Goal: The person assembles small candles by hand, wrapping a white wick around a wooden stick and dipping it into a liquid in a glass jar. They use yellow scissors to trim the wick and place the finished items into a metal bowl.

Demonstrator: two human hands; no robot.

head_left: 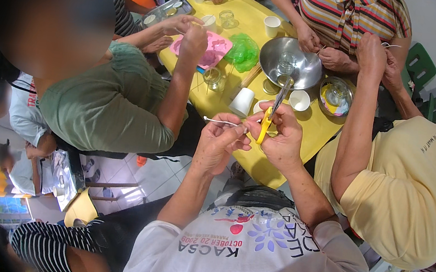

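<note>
Cord [222, 122] was partly hidden by the left hand [216, 142], which pinched it; full run unclear. Visible length looked thin, white, slightly bent, held at the yellow worktop's [258, 164] near edge. Right hand [284, 140] gripped yellow-handled scissors [266, 123], covering part of the loops; couldn't tell if blades met.

At least five white paper cups [271, 26], at least three clear glass jars [213, 79], one yellow-covered table [304, 141].
Also countable: one pair of yellow-handled scissors [266, 124], at least two white cords [214, 120], one large stainless-steel bowl [274, 53], one smaller bowl [335, 114], one pink moulded tray [215, 50], one green plastic bag [243, 52], one rectangular metal tray [183, 9], at least two green plastic chairs [421, 66]. Too jumbled to count: items inside the smaller bowl.
</note>
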